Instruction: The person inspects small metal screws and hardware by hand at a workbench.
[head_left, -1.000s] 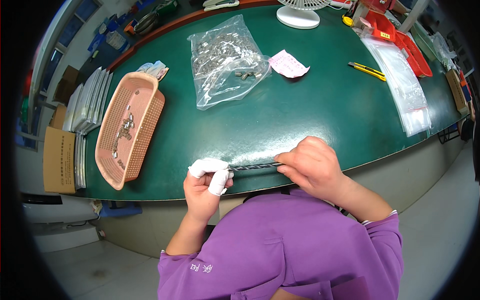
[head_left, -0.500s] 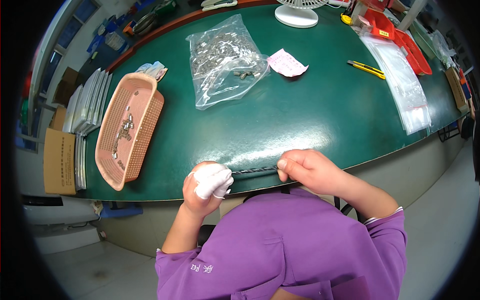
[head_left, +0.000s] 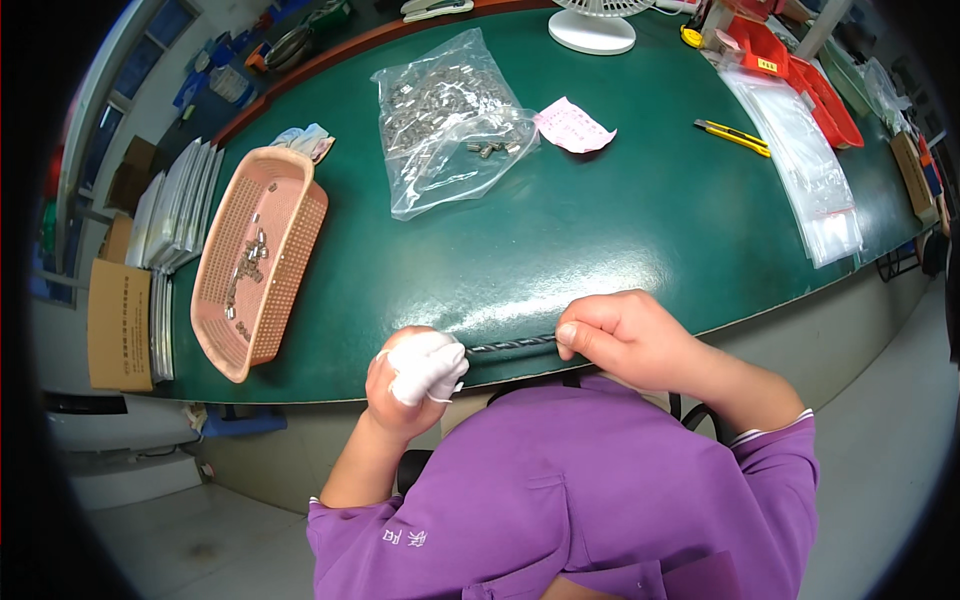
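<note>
My left hand (head_left: 403, 378) is closed at the table's front edge, with white cloth-like coverings (head_left: 428, 366) over its fingers. A thin dark rod-like piece with a twisted, light-flecked pattern (head_left: 511, 346) runs from those fingers to my right hand. My right hand (head_left: 620, 338) pinches the other end between thumb and curled fingers. The piece lies nearly level and straight between the two hands, just above the table edge. Both of its ends are hidden inside my hands.
A pink basket (head_left: 312, 215) with small metal parts stands at left. Behind lies a clear bag (head_left: 415, 185) of similar parts beside a pink paper slip (head_left: 574, 126). A yellow cutter (head_left: 735, 138), plastic bags (head_left: 800, 170) and red bins (head_left: 825, 105) are at right.
My right hand has shifted slightly up and its forearm a little to the right. The light flecks along the twisted piece look different. Both hands keep their grip.
</note>
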